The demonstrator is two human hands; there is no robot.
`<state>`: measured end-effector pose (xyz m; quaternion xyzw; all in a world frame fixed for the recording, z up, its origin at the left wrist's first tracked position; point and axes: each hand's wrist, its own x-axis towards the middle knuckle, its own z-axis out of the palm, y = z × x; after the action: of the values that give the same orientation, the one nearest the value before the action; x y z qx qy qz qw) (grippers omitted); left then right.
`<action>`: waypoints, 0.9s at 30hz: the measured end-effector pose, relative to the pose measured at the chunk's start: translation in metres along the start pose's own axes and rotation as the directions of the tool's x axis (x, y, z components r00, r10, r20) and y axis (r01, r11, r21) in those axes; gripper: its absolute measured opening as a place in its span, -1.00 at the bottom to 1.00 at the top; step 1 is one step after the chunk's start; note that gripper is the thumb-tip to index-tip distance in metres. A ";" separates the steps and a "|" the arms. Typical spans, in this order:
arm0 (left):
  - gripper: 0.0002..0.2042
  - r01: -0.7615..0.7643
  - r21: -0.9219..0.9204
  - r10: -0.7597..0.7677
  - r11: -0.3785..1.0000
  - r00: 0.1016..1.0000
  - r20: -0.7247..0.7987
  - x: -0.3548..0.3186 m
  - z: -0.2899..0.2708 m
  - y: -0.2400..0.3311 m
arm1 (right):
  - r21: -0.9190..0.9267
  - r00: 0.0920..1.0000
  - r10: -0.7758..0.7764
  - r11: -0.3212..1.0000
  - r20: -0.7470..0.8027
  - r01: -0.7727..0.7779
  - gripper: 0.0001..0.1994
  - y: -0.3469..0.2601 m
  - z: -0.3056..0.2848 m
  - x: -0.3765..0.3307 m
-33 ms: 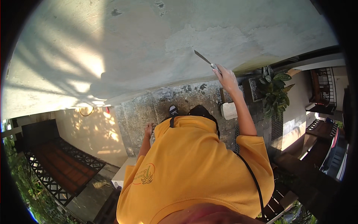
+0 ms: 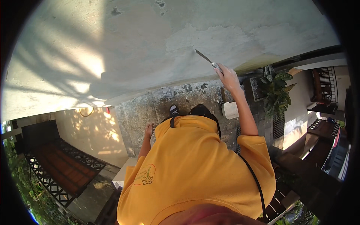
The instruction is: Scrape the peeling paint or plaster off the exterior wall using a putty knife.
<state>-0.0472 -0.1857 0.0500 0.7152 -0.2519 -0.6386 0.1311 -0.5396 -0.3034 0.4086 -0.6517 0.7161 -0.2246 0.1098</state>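
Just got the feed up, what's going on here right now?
A person in a yellow shirt stands close to a grey plastered wall, seen from above. The right hand is raised and grips a scraper whose blade tip meets the wall, where patches of lighter and darker plaster show. The left hand hangs low by the side, holding nothing. A white bucket sits on the stained floor below, near a potted plant.

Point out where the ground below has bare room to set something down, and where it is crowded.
Bare: the grey paving between the foot of the wall and the left hand. Crowded: on the right, under the right hand holding the scraper, a white block and a potted plant stand close together; paint flakes litter the strip along the wall.
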 end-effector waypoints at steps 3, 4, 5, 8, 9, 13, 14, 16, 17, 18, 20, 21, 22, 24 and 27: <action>-0.66 -0.071 0.013 0.072 0.997 0.997 -0.010 0.004 -0.013 -0.005 | -0.032 1.000 -0.004 0.999 -0.008 0.004 -0.69 0.008 0.008 0.011; -0.64 -0.043 0.071 0.042 0.997 0.999 0.009 0.007 -0.019 -0.009 | -0.030 1.000 -0.005 1.000 -0.007 0.005 -0.69 0.011 0.009 0.010; -0.62 -0.017 0.126 0.014 0.992 1.000 0.027 0.008 -0.020 -0.008 | -0.034 1.000 -0.012 0.999 -0.007 0.011 -0.68 0.013 0.010 0.009; -0.62 -0.021 0.099 0.021 0.995 1.000 -0.002 0.007 -0.015 -0.004 | -0.037 1.000 -0.024 0.999 -0.004 0.024 -0.68 0.020 0.012 0.014; -0.62 -0.019 0.100 0.020 0.995 1.000 -0.001 0.004 -0.010 -0.001 | -0.035 1.000 -0.026 0.999 -0.001 0.026 -0.68 0.020 0.012 0.015; -0.63 0.006 0.039 -0.005 0.999 1.000 -0.008 -0.009 0.024 0.029 | -0.021 0.999 -0.054 0.998 -0.002 0.054 -0.68 0.024 0.013 0.014; -0.62 0.027 0.060 -0.026 0.998 0.999 -0.019 -0.012 0.028 0.037 | -0.027 0.999 -0.052 0.998 -0.012 0.052 -0.67 0.025 0.012 0.015; -0.61 0.002 0.078 -0.001 0.997 1.000 -0.018 0.001 0.027 0.033 | -0.016 0.998 -0.061 0.998 -0.011 0.061 -0.67 0.022 0.012 0.017; -0.59 -0.030 0.102 0.030 0.994 1.000 0.005 0.005 0.031 0.038 | -0.018 0.998 -0.058 0.998 0.007 0.058 -0.67 0.025 0.015 0.019; -0.59 -0.028 0.101 0.028 0.995 1.000 0.003 0.005 0.035 0.041 | -0.020 0.998 -0.056 0.998 0.025 0.056 -0.67 0.027 0.016 0.020; -0.60 -0.065 0.043 0.063 0.997 0.997 0.048 0.005 0.043 0.047 | 0.011 0.998 -0.070 0.997 -0.007 0.070 -0.67 0.033 0.015 0.015; -0.60 -0.065 0.043 0.064 0.997 0.997 0.044 0.004 0.045 0.052 | 0.040 0.996 -0.082 0.996 -0.042 0.084 -0.68 0.035 0.015 0.015; -0.61 -0.094 0.044 0.092 0.995 0.995 0.042 0.003 0.047 0.056 | 0.044 0.996 -0.085 0.995 -0.042 0.087 -0.68 0.035 0.018 0.019; -0.62 -0.117 0.047 0.116 0.992 0.993 0.030 0.000 0.049 0.051 | 0.004 0.994 -0.101 0.995 0.044 0.101 -0.68 0.026 0.020 0.028; -0.63 -0.132 0.036 0.132 0.991 0.991 0.015 -0.004 0.053 0.051 | 0.018 0.994 -0.100 0.995 0.041 0.099 -0.68 0.028 0.021 0.022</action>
<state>-0.1089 -0.2193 0.0718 0.6952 -0.3114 -0.6283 0.1581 -0.5578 -0.3277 0.3802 -0.6904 0.6783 -0.2218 0.1188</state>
